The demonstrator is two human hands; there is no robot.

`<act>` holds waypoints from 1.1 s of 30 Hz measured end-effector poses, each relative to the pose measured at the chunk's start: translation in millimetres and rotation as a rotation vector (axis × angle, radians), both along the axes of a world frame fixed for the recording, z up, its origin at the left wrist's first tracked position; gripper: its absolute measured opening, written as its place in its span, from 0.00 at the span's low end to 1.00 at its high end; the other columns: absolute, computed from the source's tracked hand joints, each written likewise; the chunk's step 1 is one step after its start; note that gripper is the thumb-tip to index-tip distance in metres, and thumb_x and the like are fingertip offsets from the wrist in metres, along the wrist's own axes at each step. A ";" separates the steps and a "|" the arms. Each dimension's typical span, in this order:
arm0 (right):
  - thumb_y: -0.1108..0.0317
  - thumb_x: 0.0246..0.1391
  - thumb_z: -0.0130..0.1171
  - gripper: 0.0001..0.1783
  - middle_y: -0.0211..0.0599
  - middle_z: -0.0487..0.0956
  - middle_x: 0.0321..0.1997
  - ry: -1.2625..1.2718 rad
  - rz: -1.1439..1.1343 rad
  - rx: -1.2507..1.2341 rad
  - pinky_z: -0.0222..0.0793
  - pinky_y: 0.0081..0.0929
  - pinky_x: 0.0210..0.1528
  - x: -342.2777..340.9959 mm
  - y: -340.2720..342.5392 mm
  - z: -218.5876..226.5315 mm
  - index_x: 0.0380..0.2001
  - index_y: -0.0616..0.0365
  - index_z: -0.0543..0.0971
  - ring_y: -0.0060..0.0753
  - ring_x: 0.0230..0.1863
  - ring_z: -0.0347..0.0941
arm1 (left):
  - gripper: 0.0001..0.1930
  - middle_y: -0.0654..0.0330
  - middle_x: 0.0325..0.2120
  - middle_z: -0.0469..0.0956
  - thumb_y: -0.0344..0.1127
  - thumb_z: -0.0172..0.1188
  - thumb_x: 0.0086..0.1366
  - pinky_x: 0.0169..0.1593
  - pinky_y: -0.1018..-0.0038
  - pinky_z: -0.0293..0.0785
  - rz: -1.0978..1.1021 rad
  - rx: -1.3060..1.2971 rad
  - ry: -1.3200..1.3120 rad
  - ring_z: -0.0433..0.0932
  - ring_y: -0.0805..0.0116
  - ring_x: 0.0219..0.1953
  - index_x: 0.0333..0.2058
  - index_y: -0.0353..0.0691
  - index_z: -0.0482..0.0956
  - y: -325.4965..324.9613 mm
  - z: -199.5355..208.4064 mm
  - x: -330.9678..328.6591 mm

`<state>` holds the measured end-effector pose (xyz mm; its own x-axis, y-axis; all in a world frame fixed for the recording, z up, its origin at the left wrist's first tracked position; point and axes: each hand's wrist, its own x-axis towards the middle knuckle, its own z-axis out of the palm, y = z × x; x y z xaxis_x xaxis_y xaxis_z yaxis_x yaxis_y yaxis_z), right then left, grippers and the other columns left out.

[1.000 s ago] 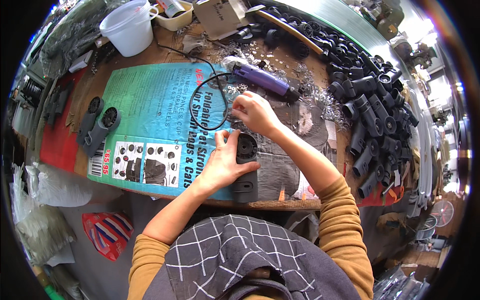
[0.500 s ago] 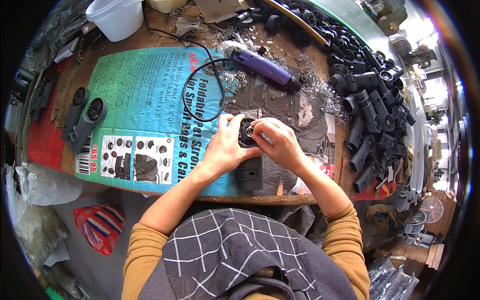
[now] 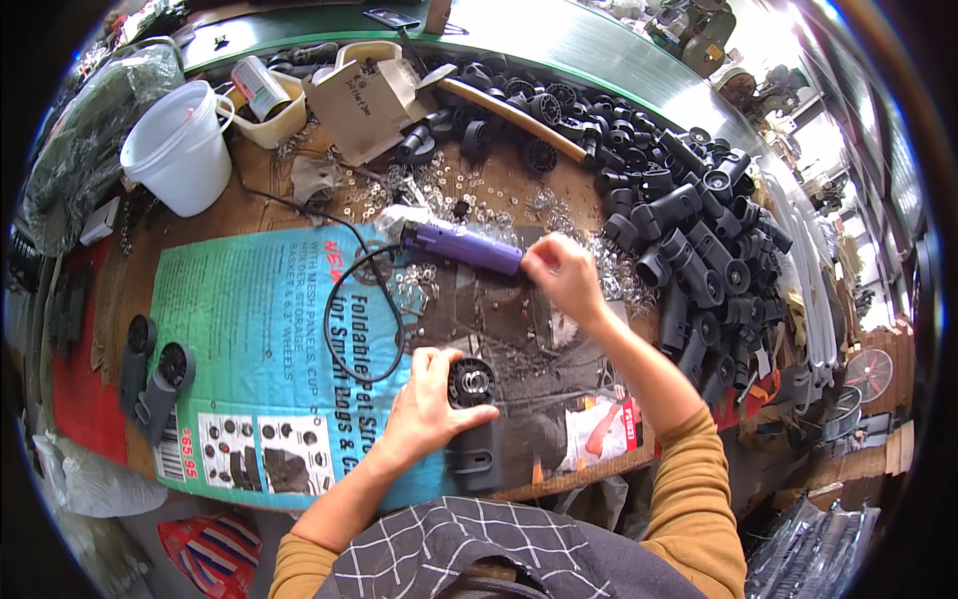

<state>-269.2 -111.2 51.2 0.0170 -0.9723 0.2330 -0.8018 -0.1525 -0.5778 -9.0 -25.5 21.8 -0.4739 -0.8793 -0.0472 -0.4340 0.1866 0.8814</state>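
Observation:
My left hand (image 3: 431, 404) is wrapped round a black plastic wheel housing (image 3: 477, 459), which lies on the near part of the cardboard. A bright coil spring (image 3: 478, 382) sits in the centre of its round, ribbed end, facing up. Farther off to the right, my right hand (image 3: 561, 275) has its fingers closed at the front end of a purple electric screwdriver (image 3: 464, 246). The hand covers the screwdriver's tip, and the tool lies on the table. Its black cord (image 3: 399, 324) loops over the printed cardboard (image 3: 249, 339).
Black plastic housings (image 3: 699, 250) are heaped along the right and back. Springs (image 3: 629, 270) and washers (image 3: 479, 190) lie scattered beyond the screwdriver. A white bucket (image 3: 180, 150) and a cardboard box (image 3: 364, 110) stand at the back left. Two housings (image 3: 160, 384) rest at left.
My right hand has left the spring in the wheel housing and moved away to the screwdriver's front end. My left hand still holds the housing. The whole view has tilted farther up the table.

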 end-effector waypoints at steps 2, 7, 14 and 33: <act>0.60 0.49 0.67 0.16 0.46 0.80 0.36 0.130 -0.169 0.011 0.72 0.36 0.45 -28.8 -60.2 -13.6 0.35 0.62 0.78 0.44 0.42 0.77 | 0.43 0.48 0.48 0.65 0.52 0.76 0.44 0.51 0.58 0.73 -0.042 0.005 -0.022 0.74 0.46 0.48 0.54 0.35 0.67 -2.6 1.4 0.2; 0.53 0.49 0.67 0.37 0.55 0.74 0.53 0.566 -0.424 0.045 0.67 0.44 0.58 -60.2 -181.7 -46.1 0.57 0.63 0.67 0.55 0.54 0.71 | 0.45 0.50 0.50 0.64 0.57 0.74 0.45 0.51 0.57 0.74 -0.090 0.132 -0.091 0.75 0.46 0.49 0.56 0.39 0.66 -3.0 -0.8 4.0; 0.56 0.41 0.71 0.38 0.52 0.73 0.50 0.082 -0.285 -0.116 0.69 0.38 0.55 -34.9 -149.4 -18.1 0.53 0.59 0.66 0.46 0.52 0.71 | 0.46 0.48 0.51 0.62 0.61 0.71 0.48 0.50 0.55 0.74 -0.078 0.122 -0.029 0.75 0.44 0.48 0.58 0.38 0.63 -3.0 -1.6 8.6; 0.76 0.43 0.69 0.26 0.44 0.73 0.54 -0.349 0.453 -0.042 0.68 0.36 0.56 77.9 152.7 47.4 0.49 0.54 0.76 0.46 0.56 0.71 | 0.15 0.59 0.39 0.80 0.34 0.56 0.68 0.49 0.77 0.73 0.051 0.036 0.592 0.77 0.74 0.44 0.50 0.32 0.77 33.9 45.4 19.1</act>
<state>-191.3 41.5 98.6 0.3449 -0.8756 0.3382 -0.4138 -0.4652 -0.7825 10.0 8.4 67.2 -0.3857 -0.9044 0.1824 0.1258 0.1443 0.9815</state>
